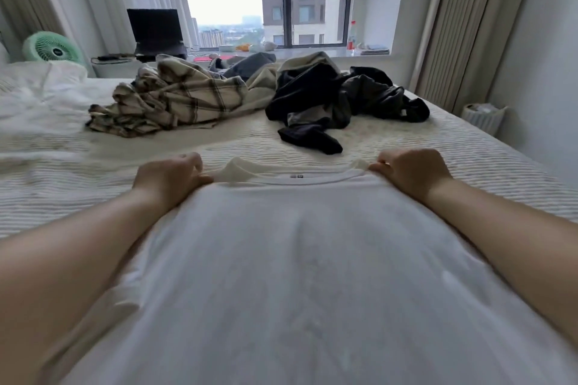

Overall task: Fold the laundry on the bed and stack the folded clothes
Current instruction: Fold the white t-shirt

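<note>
Both hands are gripping the white shirt (297, 259) at its shoulders, the left hand (170, 178) and right hand (413, 173) lying either side of the collar, fingers curled into the cloth. Spread flat, the shirt is lying on the bed (469, 153). Beyond the shirt, a plaid garment (175, 100) and dark clothes (337, 100) are lying crumpled.

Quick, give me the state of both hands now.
Left hand: fingers curled, gripping the white T-shirt at its shoulder.
Right hand: gripping the T-shirt's other shoulder.
</note>
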